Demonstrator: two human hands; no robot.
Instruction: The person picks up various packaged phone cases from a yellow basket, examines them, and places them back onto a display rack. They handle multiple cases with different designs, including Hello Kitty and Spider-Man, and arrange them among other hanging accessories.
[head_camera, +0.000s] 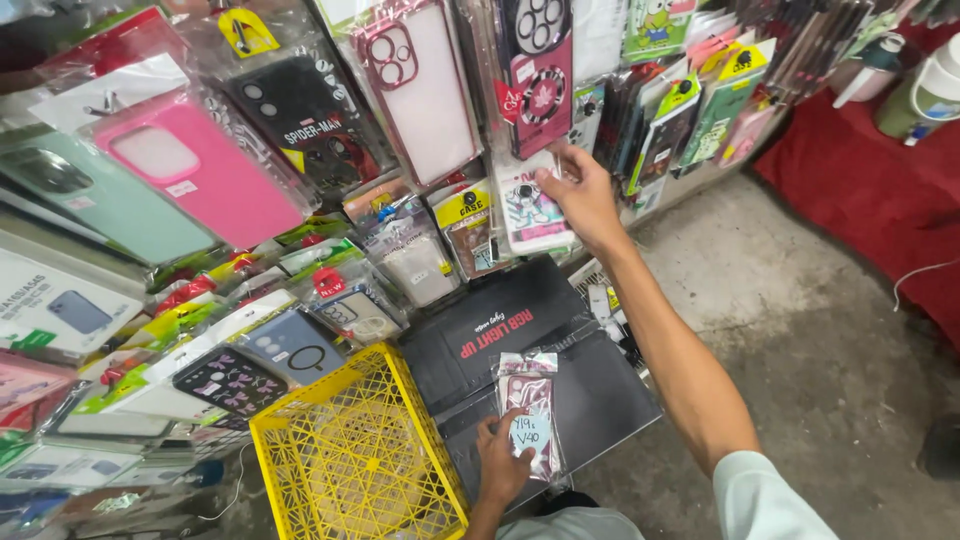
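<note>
Low in front of the person, the left hand (503, 460) pinches a bagged maroon case (530, 408) with a white sticker, holding it over a black box (520, 345) beside a yellow crate (355, 455). Up at the hanging display, the right hand (580, 195) reaches out, fingers closed on a white cartoon case (528, 210) in clear wrap. Nearby hang a pink case (195, 165) and a black case (305, 115). Bare concrete floor (800, 320) lies to the right.
</note>
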